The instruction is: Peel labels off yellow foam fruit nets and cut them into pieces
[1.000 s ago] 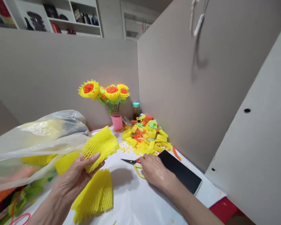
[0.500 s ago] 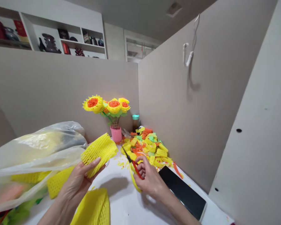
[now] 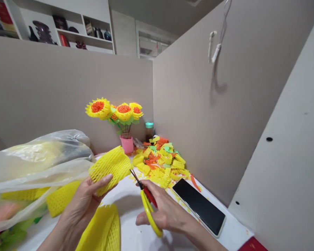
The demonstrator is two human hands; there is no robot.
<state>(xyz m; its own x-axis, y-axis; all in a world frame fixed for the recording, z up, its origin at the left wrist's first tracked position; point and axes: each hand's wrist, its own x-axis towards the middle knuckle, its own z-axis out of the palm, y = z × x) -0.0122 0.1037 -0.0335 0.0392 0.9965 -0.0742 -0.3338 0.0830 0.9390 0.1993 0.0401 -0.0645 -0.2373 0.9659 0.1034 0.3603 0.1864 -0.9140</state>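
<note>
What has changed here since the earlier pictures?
The right hand has lifted the scissors off the table and brought their tips, now slightly parted, up beside the yellow netting. The left hand still holds that netting; the phone and pink pot stayed put.

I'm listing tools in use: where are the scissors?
In the head view, the scissors are in the right hand, tips at the right edge of the yellow foam net in the left hand.

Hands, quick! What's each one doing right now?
Left hand: closed on a piece of yellow foam net.
Right hand: holding the scissors by their handles.
</note>
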